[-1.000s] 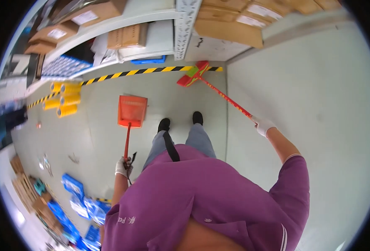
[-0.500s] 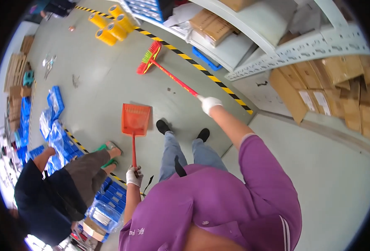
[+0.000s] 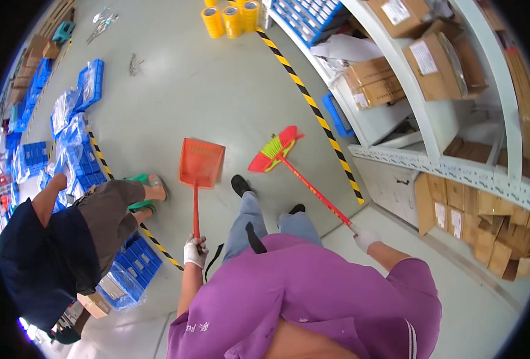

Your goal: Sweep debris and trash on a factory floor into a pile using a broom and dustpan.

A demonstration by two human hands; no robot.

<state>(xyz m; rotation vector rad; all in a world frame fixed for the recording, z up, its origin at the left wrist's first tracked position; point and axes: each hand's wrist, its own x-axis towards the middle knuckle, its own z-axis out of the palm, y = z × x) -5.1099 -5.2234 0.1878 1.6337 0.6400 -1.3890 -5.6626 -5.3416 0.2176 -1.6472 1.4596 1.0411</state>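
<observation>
In my gloved left hand (image 3: 195,251) is the upright red handle of an orange dustpan (image 3: 201,163), whose pan rests on the grey floor ahead of my feet. My gloved right hand (image 3: 367,239) grips the end of the long red stick of a broom (image 3: 275,149). The broom head has red and yellow-green bristles and lies at floor level, right of the dustpan and apart from it. My fingers wrap round both handles.
A person in dark clothes (image 3: 61,251) stands close on my left beside blue bins (image 3: 134,263). Shelving with cardboard boxes (image 3: 375,84) lines the right, behind black-and-yellow floor tape (image 3: 313,107). Yellow tape rolls (image 3: 232,23) stand far ahead; scattered bits (image 3: 135,64) lie on the floor.
My right hand has drawn back toward my body and outward, bringing the broom head nearer and to the right. My left hand still holds the dustpan; the view has turned.
</observation>
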